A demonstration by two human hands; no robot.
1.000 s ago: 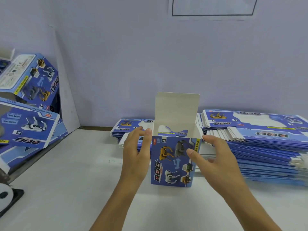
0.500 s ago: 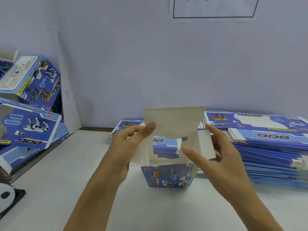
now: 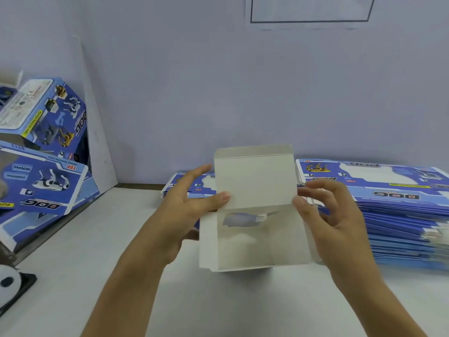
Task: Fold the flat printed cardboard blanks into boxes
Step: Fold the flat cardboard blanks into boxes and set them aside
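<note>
Head view: above the white counter (image 3: 97, 276), the left hand (image 3: 184, 215) and right hand (image 3: 332, 220) pinch the side edges of a smooth, rectangular cardboard box (image 3: 257, 239), its flap upright.

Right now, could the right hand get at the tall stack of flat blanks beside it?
Probably yes, once it lets go. The right hand is pinching the open box by its edge, and the stack of flat blanks lies just behind and to its right on the table, with nothing between them.
</note>
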